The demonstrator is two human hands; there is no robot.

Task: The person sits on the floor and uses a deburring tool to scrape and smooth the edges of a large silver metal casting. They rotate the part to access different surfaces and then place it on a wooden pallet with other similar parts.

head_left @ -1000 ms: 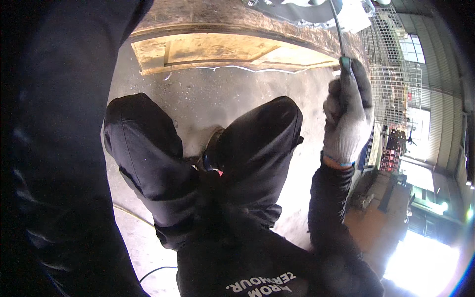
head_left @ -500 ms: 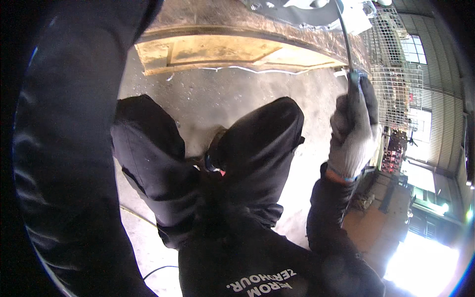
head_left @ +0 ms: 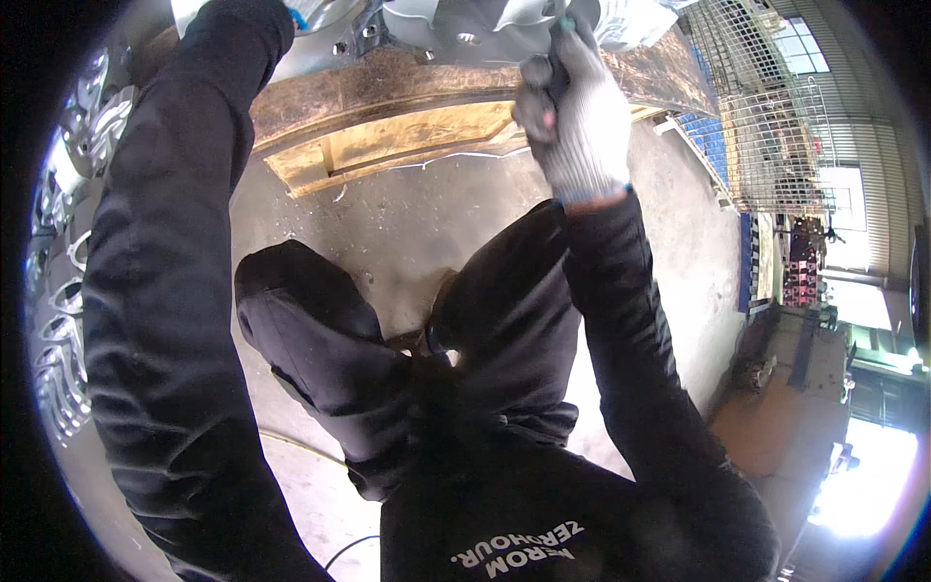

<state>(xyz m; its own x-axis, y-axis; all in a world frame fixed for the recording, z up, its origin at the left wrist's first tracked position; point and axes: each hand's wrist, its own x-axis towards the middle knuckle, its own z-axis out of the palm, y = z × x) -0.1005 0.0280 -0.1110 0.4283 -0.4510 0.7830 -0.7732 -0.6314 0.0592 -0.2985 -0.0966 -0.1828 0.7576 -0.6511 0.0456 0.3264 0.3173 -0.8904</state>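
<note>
At the top edge lies a silver cast-metal part [head_left: 456, 41] with curved recesses and holes, on a worn wooden bench [head_left: 335, 92]. My right hand [head_left: 580, 121], in a white-grey knitted glove, is closed and raised against the part's near right side. In its grip is a slim hand tool with a dark handle; its shaft cannot be made out now. My left arm [head_left: 165, 291] reaches up past the top edge toward the part's left side. Only a scrap of blue [head_left: 298, 18] shows at that cuff, and the left hand's fingers are out of sight.
Many shiny metal parts [head_left: 73, 330] are heaped along the left rim. A wire mesh cage [head_left: 766, 116] stands on the right. Below the bench, my bent legs [head_left: 320, 310] rest over a concrete floor [head_left: 388, 228]. A thin cable [head_left: 349, 545] crosses the floor at lower left.
My right hand has moved up and left, bringing the tool from beside the bench to the metal part. The view has shifted, so more of the part and the left-hand heap shows.
</note>
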